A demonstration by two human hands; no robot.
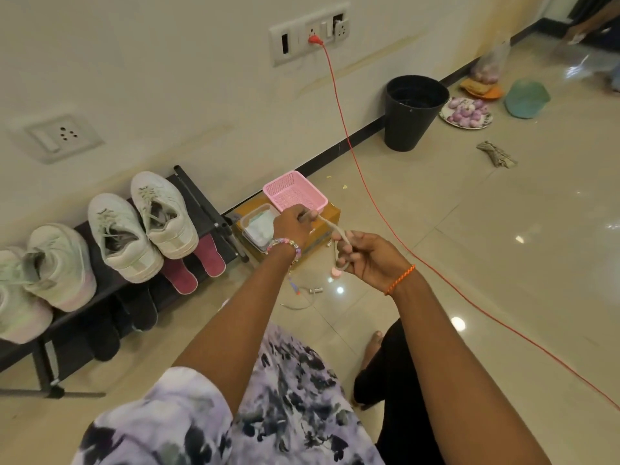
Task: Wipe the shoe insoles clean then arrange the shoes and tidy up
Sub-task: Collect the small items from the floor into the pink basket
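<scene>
Both hands up over the floor, in front of the rack's right end. Left hand (295, 223) has its grip curled round one end of a pale cord (327, 224), probably a shoelace. Right hand (364, 255) pinches the other part; the cord loops down past its fingers. Cord runs taut between the two hands.

Handling, judged: cord is light, limp, no stiffness; holds shape only under tension. Best taken near the ends or wound round the fingers. Slack will dangle and snag.

Shoes: four pale sneakers (149, 226) sit on the top shelf of the black rack (204, 203), toes pointing off the front edge, heels to the wall. Soft uppers, light; take at the heel collar. Pink slippers (209, 255) and dark shoes on the lower shelf. The top shelf looks nearly full.

Past the rack's right end, a cardboard box (332, 213) on the floor carries a pink basket (295, 191) and a clear tub (260, 224) of wipes, both near its back edge.

Room: open tile to the right. Red cable (362, 182) runs from the wall socket across the floor, just right of the hands; a trip and snag risk. Small bits lie on the floor below the hands. Black bin (414, 112) stands by the wall, well apart.
</scene>
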